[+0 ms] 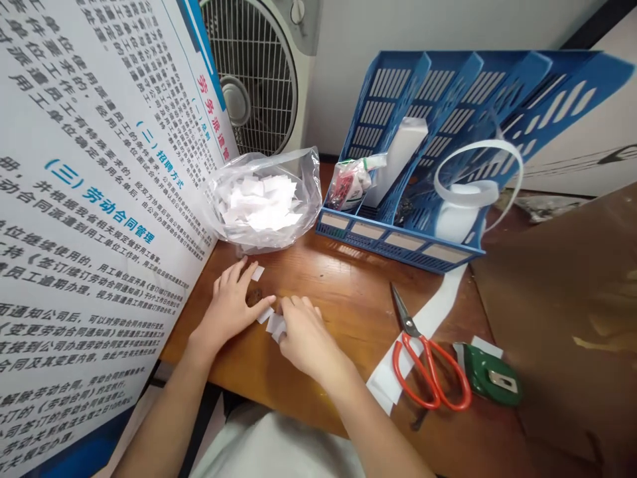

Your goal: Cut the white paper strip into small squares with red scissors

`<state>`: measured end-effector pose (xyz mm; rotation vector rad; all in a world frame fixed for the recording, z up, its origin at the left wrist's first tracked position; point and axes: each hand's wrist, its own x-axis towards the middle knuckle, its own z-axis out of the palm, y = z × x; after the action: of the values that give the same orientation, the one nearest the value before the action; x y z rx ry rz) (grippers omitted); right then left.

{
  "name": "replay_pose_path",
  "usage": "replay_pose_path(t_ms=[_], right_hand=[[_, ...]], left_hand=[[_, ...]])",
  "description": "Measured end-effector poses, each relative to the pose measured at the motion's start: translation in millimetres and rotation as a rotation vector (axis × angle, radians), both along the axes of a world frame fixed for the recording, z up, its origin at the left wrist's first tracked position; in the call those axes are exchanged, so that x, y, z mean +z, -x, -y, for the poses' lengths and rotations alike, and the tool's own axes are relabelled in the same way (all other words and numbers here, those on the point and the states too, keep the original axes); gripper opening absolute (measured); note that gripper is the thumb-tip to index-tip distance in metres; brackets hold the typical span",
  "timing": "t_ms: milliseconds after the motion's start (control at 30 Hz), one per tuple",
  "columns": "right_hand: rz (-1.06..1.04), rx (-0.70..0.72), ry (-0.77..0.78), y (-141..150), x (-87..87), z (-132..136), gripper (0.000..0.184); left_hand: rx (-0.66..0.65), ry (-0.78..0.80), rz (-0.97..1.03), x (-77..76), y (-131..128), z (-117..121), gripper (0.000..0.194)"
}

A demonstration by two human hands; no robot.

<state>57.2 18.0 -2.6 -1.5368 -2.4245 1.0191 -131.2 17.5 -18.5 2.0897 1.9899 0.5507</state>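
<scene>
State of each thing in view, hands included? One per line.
Left hand: fingers spread, beside paper pieces.
Right hand: fingers curled at paper pieces; grip unclear.
Clear bag: open, holding white scraps.
Scissors: blades look closed, lying over white strip.
File rack: partly filled.
Tape measure: lying down.
Fan: can't tell if running.

Both hands low and close together, forearms bare.
Reaching in from lower left with left forearm (172, 398), palm down at left hand (229, 307), fingers loosely spread, thumb stretched toward right hand (306, 335). Angling in from lower right with right forearm (371, 411), back of hand up, fingers bent and bunched, tips partly hidden. Just short of touching, thumb to knuckles.
</scene>
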Motion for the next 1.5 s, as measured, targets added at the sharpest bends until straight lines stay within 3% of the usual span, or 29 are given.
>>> replay_pose_path(t_ms=[67, 167, 300, 500, 667, 800, 1033, 1200, 1333, 1500], right_hand=[[-0.004, -0.015, 0.005, 0, -2.0, -1, 0.034], [-0.028, -0.034, 0.001, 2, -4.7, -2, 0.029], [-0.087, -0.05, -0.011, -1, -6.7, 2, 0.027], [-0.248, 0.027, 0.041, -10, -2.1, 4, 0.02], [-0.148, 0.293, -0.061, 21, 9.8, -21, 0.036], [0.014, 0.35, -0.109, 50, 15.9, -33, 0.034], [0.041, 0.389, -0.133, 43, 16.4, -32, 0.021], [0.045, 0.315, -0.122, 39, 11.9, -58, 0.04], [0.105, 0.286, -0.092, 51, 5.5, -71, 0.033], [0.075, 0.262, -0.124, 46, 11.3, -55, 0.024]], left_hand=[[-0.042, 0.002, -0.028, -23.6, 8, 2, 0.072], [-0.086, -0.06, 0.007, -34.7, 10, 9, 0.05], [-0.071, -0.139, 0.147, -25.2, 6, 18, 0.029], [0.107, -0.182, 0.303, -19.5, 17, 24, 0.032], [0.211, -0.274, 0.369, -27.2, 20, 26, 0.027], [0.233, -0.294, 0.379, -26.7, 19, 27, 0.026], [0.256, -0.298, 0.413, -27.4, 22, 28, 0.03], [0.255, -0.296, 0.442, -28.2, 23, 28, 0.03], [0.263, -0.294, 0.452, -29.2, 24, 28, 0.029], [0.274, -0.289, 0.468, -31.0, 25, 29, 0.031]])
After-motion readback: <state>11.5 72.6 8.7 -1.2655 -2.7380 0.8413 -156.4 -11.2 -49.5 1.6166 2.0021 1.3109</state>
